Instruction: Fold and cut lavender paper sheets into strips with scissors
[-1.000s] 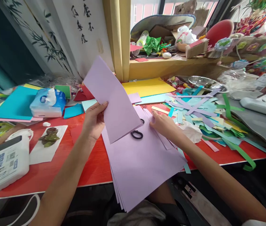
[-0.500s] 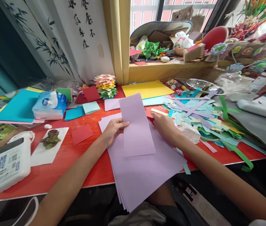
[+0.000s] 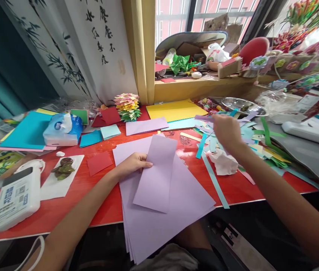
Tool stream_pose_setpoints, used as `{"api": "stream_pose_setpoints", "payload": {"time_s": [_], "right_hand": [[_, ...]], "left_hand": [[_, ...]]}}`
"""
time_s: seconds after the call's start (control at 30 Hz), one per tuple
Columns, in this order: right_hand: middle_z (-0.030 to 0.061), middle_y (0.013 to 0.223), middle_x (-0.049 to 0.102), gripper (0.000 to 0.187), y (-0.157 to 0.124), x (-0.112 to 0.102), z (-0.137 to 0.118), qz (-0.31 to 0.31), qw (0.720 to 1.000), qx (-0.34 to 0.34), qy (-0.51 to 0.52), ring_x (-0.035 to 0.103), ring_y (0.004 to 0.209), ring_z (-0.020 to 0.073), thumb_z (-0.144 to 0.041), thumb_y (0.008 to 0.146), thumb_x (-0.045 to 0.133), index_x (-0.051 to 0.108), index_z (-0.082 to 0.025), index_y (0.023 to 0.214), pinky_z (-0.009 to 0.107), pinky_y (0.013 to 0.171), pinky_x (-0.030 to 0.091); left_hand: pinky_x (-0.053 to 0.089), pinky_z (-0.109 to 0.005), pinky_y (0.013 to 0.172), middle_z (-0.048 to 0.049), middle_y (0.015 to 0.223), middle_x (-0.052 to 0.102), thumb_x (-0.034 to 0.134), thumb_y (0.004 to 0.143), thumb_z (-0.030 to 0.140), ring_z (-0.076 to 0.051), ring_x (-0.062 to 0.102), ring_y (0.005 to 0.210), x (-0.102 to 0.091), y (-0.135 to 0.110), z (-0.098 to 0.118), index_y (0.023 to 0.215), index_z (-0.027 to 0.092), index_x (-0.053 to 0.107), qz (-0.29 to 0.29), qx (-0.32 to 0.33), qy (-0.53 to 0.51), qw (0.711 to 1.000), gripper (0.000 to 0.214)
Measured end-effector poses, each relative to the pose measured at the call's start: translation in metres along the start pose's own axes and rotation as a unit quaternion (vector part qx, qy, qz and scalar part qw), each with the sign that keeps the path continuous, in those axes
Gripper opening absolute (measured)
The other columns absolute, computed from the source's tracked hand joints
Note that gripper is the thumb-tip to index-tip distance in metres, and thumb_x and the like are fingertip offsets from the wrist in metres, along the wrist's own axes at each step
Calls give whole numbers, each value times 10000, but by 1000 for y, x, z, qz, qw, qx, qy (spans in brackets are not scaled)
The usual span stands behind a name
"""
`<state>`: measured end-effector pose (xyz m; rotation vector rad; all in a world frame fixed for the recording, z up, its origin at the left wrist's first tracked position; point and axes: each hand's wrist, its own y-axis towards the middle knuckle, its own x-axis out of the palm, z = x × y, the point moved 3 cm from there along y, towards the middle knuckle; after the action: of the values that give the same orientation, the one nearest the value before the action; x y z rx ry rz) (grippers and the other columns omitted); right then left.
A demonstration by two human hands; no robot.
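My left hand (image 3: 134, 165) pinches the left edge of a narrow purple paper rectangle (image 3: 158, 177) between thumb and fingers. Below that piece lies a stack of larger purple paper sheets (image 3: 173, 222), jutting past the table's front edge. Over the left side of a heap of cut paper strips (image 3: 245, 135), my right hand (image 3: 227, 130) is closed with its fingers curled. A purple strip end (image 3: 203, 118) shows at its fingertips; whether they grip it, I cannot make out. Another purple piece (image 3: 146, 126) rests behind the stack.
At left are a tissue pack (image 3: 63, 130), a white device (image 3: 15, 199) and a red paper square (image 3: 99, 162). Yellow paper (image 3: 176, 110) and a folded-paper tower (image 3: 127, 107) stand at the back. A crumpled tissue (image 3: 224, 162) and a metal dish (image 3: 244, 105) are at right.
My right hand has moved right and up, away from the purple sheets to the strip heap. The left hand has lowered the purple rectangle toward me, tilting it the other way.
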<state>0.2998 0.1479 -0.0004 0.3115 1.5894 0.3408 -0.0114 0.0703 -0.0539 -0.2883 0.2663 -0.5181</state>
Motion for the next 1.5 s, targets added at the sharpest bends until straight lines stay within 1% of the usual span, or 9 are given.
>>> {"api": "stream_pose_setpoints", "payload": {"time_s": [0.2, 0.3, 0.4, 0.5, 0.6, 0.83, 1.17, 1.33, 1.5], "right_hand": [[243, 1141, 525, 324, 17, -17, 30, 47, 996, 71, 15, 447, 1124, 388, -95, 848, 338, 553, -66, 1088, 534, 809, 390], [175, 1269, 478, 343, 0, -22, -2, 48, 995, 34, 83, 406, 1197, 320, -251, 884, 405, 497, -135, 1194, 496, 922, 371], [68, 981, 663, 332, -30, -19, -56, -87, 965, -43, 242, 622, 882, 191, -417, 902, 373, 621, -231, 1021, 346, 769, 508], [91, 1053, 641, 313, -63, -12, -107, -304, 775, -43, 553, 624, 903, 172, -417, 857, 482, 603, -194, 1041, 301, 767, 524], [66, 903, 662, 181, -76, -8, -130, -348, 692, 6, 632, 631, 808, 142, -307, 827, 547, 616, -156, 897, 270, 744, 523], [16, 646, 594, 194, -69, 3, -125, -379, 728, -12, 571, 564, 593, 109, -311, 756, 602, 565, -139, 673, 243, 580, 473], [-37, 548, 456, 388, -79, 15, -111, -430, 753, -26, 498, 432, 490, 77, -511, 673, 635, 464, -169, 615, 210, 448, 353], [-27, 628, 446, 391, -80, 19, -105, -426, 730, -54, 532, 459, 543, 87, -533, 720, 571, 438, -173, 642, 208, 459, 383], [-22, 584, 464, 320, -81, 14, -108, -420, 780, -140, 443, 444, 487, 92, -457, 807, 477, 512, -178, 655, 226, 446, 344]], "left_hand": [[454, -269, 623, -52, 814, 680, 692, 671, 327, -165, 614, 688, -16, -19, -6, 870, 159, 670, -10, -41, -84, 996, 262], [467, -285, 671, -62, 872, 685, 706, 657, 336, -179, 623, 743, -20, -17, -6, 921, 158, 665, 49, -22, -113, 992, 322], [465, -290, 678, -72, 904, 680, 682, 677, 375, -179, 616, 754, -18, -14, -2, 952, 147, 656, 132, 33, -104, 985, 358], [472, -301, 713, -81, 930, 669, 647, 710, 393, -185, 609, 794, -9, -16, 6, 960, 135, 645, 161, 85, -102, 978, 359], [484, -311, 722, -85, 924, 656, 622, 729, 402, -195, 607, 815, 0, -20, 12, 947, 125, 628, 143, 81, -82, 983, 352], [493, -279, 645, -35, 965, 574, 637, 699, 388, -163, 594, 770, -26, -26, 33, 1105, 210, 497, 290, 150, 62, 943, 465], [424, -224, 540, 15, 637, 591, 604, 725, 353, -111, 530, 547, -47, -25, 31, 881, 193, 619, 258, 102, 203, 939, 224], [464, -220, 522, 7, 604, 597, 676, 651, 297, -100, 539, 502, -90, -8, 38, 855, 157, 623, 352, 182, 48, 917, 253], [505, -208, 568, -3, 657, 604, 636, 611, 91, -78, 577, 515, -128, 32, 42, 828, 105, 613, 450, 181, -146, 862, 219]]}}
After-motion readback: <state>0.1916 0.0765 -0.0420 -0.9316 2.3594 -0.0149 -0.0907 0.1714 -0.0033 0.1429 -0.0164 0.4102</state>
